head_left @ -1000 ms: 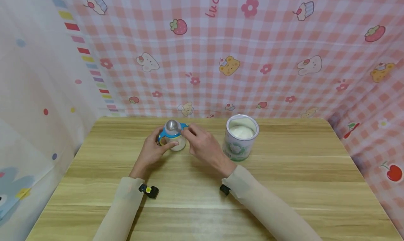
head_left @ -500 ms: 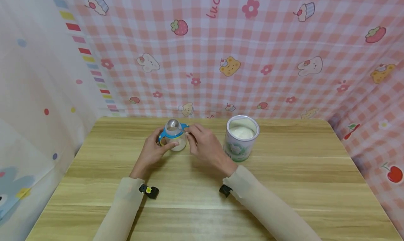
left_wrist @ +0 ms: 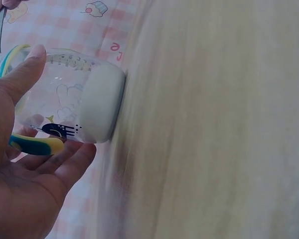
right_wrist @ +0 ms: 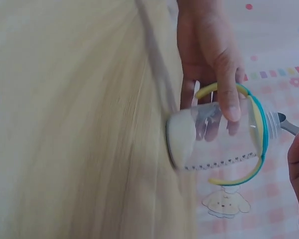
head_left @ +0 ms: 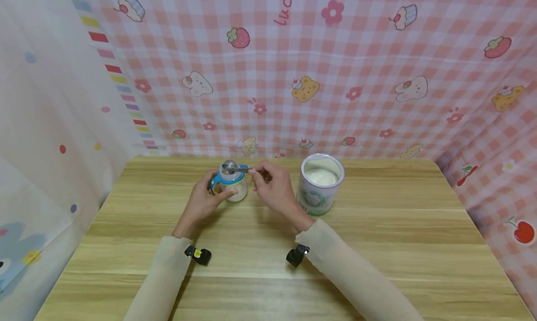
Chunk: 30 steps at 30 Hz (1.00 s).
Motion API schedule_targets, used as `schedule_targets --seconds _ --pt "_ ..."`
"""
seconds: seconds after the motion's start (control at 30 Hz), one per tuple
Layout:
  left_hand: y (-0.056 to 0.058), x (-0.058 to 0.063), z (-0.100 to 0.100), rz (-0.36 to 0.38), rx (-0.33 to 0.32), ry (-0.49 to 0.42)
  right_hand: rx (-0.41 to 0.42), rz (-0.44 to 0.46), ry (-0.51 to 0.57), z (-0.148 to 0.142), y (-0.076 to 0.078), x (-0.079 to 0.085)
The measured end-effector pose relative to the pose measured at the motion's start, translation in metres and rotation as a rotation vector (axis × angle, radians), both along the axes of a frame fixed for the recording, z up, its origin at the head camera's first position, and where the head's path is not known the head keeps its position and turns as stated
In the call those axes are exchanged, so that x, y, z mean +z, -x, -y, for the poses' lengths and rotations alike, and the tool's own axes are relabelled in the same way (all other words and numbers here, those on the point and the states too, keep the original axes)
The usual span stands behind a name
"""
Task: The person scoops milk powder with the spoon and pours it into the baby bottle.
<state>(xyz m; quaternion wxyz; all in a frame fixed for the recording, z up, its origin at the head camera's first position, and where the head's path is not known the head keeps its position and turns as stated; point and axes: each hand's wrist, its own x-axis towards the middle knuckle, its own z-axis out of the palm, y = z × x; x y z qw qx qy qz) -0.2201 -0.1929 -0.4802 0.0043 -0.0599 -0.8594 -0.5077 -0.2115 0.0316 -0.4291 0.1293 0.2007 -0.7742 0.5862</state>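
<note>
Left hand point(head_left: 202, 197) curled round an upright bottle point(head_left: 240, 190), apparently to steady it; right hand point(head_left: 274, 184) pinched a spoon point(head_left: 241, 170) over its top.

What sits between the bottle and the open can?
The right hand, pinching a spoon that reaches across to the bottle. The head view shows it, with the can on the hand's right.
</note>
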Motion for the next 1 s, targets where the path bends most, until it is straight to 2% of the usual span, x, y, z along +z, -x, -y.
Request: schedule_targets --seconds 0.2,0.37,0.6,0.73,0.93,1.0 --pt "-0.001 0.001 0.002 0.021 -0.002 -0.014 -0.016 0.238 0.204 0.004 0.000 0.004" --pt "-0.001 0.003 0.002 0.020 -0.018 -0.013 -0.034 0.330 0.323 0.004 0.002 0.010" --pt "0.001 0.008 0.000 -0.054 -0.052 -0.090 -0.058 0.372 0.361 -0.005 -0.003 0.022" --pt "-0.002 0.017 -0.002 -0.092 -0.039 -0.120 -0.054 0.375 0.363 -0.010 -0.008 0.030" --pt "-0.003 0.026 -0.002 -0.161 -0.060 -0.118 -0.043 0.357 0.385 -0.018 -0.015 0.041" --pt "-0.008 0.037 -0.006 -0.180 -0.063 -0.113 -0.038 0.345 0.384 -0.022 -0.017 0.044"
